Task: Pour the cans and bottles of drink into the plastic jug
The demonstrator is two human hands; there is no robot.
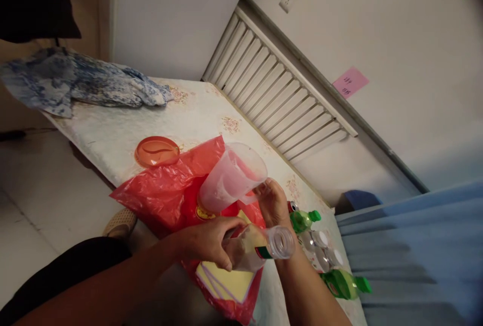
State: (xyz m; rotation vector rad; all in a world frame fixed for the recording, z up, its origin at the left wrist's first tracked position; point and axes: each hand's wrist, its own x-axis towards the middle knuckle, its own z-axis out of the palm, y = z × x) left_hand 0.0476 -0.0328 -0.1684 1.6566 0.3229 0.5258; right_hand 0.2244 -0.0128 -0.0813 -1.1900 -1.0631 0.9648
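My left hand (213,240) is wrapped round a clear plastic bottle (251,248) with a dark green and red label. The bottle is uncapped, its mouth tilted to the right. My right hand (274,202) grips the handle of a translucent plastic pitcher (230,175), which has no lid on it and stands on or just above a red plastic bag (162,190). Yellow cloths (226,283) with purple edges lie on the bag below the bottle. An orange round lid (157,151) rests on the table left of the pitcher.
Several bottles, among them a green-capped bottle (345,284), line the table's right side. A blue patterned cloth (105,82) lies at the far left of the table (204,109). A radiator (279,84) runs along the wall, and a blue curtain (415,250) hangs at right.
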